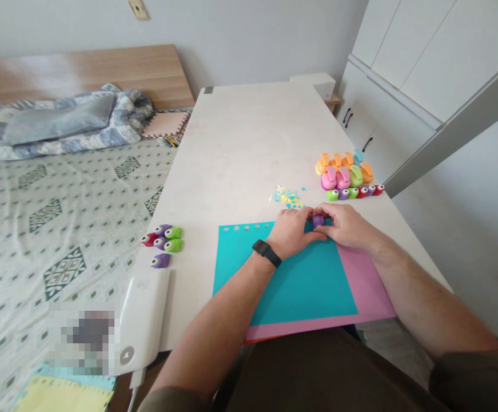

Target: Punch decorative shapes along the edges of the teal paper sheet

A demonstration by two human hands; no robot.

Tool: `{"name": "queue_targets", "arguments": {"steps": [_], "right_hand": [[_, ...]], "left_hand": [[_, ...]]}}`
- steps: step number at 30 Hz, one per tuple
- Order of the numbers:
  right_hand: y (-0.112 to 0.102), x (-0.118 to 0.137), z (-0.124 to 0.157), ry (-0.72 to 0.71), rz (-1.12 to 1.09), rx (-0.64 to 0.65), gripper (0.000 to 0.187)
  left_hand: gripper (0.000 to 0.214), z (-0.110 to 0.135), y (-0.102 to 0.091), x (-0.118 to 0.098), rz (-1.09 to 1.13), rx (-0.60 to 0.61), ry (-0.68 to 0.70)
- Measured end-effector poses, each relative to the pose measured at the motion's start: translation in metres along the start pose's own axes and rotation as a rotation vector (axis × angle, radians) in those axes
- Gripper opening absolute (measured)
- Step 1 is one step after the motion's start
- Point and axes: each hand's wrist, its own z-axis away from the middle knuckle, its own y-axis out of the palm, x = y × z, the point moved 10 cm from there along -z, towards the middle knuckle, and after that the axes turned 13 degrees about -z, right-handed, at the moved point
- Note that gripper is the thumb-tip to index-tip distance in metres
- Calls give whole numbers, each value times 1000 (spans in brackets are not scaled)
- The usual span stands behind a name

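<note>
My left hand and my right hand meet at the far edge of a teal paper sheet, both gripping a small purple craft punch that is partly hidden by my fingers. The sheet lies on a larger pink paper sheet. A row of small punched shapes runs along its far edge. Just beyond my hands lies a scatter of blue and yellow paper confetti. A black watch circles my left wrist.
Orange, pink and green punches stand at the right of the white table, with small punches at its left. A white appliance sits by the left edge. A patterned bed lies left, and white cabinets right.
</note>
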Motion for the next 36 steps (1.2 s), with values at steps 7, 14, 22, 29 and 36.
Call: {"name": "queue_targets", "arguments": {"steps": [7,14,22,29,36], "right_hand": [[0,-1,0,-19,30,-16,20],[0,-1,0,-25,25,-33,18],[0,-2,-1,-16,-23,-12,20],[1,-1,0,-24,-19,-11,21],[1,0,-2,-28,-87,-1,22]], "left_hand": [[47,0,-2,-5,-16,-28,56],[46,-1,-4,-7,-62,-13,73],[47,-1,-2,-7,-60,-4,69],[47,-1,-5,-8,-85,-20,74],[54,2,-8,-6,-92,-28,71]]}}
